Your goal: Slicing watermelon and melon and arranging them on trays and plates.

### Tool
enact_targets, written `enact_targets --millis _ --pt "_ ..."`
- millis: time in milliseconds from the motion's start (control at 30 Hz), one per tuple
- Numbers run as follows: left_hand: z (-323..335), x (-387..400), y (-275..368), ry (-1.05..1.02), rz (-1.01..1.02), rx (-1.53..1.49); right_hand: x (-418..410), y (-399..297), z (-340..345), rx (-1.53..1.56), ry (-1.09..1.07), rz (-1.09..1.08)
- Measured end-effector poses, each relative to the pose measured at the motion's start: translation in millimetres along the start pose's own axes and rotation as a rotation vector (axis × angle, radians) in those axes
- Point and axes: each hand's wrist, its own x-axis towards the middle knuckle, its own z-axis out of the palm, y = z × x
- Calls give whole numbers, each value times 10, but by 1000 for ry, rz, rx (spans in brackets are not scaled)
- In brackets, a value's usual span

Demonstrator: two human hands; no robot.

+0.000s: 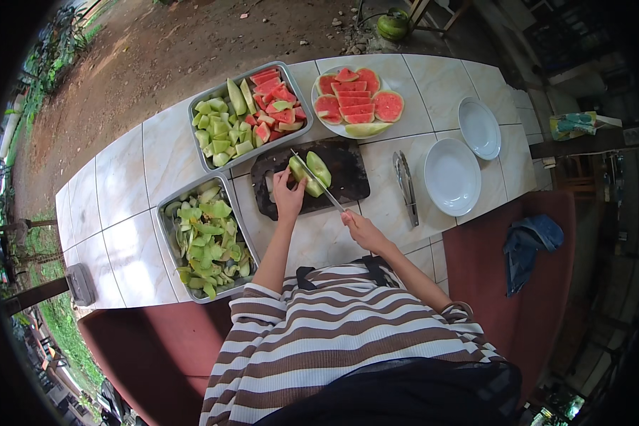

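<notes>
A dark cutting board [351,165] lies in front of me with pale green melon pieces on it. My left hand [289,193] holds the nearer melon piece [311,187] at its left side. The handle of a knife [327,194] is in my right hand [359,226], and its blade lies across the melon. Another melon piece [319,166] rests just right of the blade. Behind the board, a metal tray [255,155] holds cut melon and red watermelon pieces. Green peels fill a second metal tray [162,226] to the left.
A white plate [319,120] of watermelon slices stands behind the board. Metal tongs [405,186] and two white dishes [452,178] [479,128] are at the right. A grey box [80,285] sits at the table's left end. Blue cloth [530,245] lies on the red bench [474,266].
</notes>
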Motion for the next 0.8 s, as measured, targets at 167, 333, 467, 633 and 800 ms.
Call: enact_targets --millis 167,333,467,633,800 --pt "-10 72 -97 11 63 111 4 -157 -276 351 -286 405" --pt "64 -45 -47 13 58 48 -103 -170 -472 510 -307 456" --pt "20 -20 -91 -15 56 128 -201 -207 -529 690 -396 495" --pt "12 -25 -36 -37 18 26 -276 -152 -468 718 -393 463" --pt "1 -59 32 -30 7 -37 -387 -354 -421 136 -153 306"
